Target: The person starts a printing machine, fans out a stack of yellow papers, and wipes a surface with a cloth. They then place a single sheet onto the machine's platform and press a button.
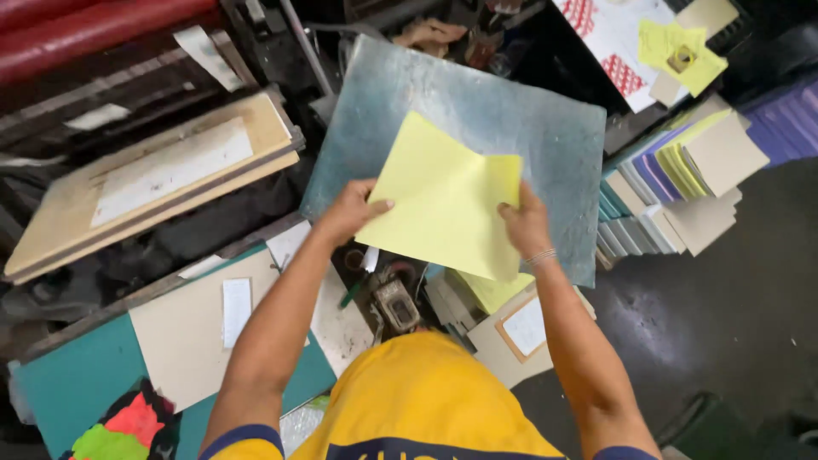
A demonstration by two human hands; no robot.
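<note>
Yellow paper sheet (443, 200) between left hand (351, 210) and right hand (526, 223), above grey metal plate (511, 111).

A grey-blue metal plate (477, 102) is sitting tilted at the middle, with nothing seen resting flat on it. To the left, a teal table (77, 383) is carrying 1 large beige card (183, 332), and 1 small white slip (236, 311) is lying on that card. Farther left, 1 wooden board (51, 230) is bearing 1 white sheet (170, 170). At the right, stacks of card (682, 187) are sitting.
</note>
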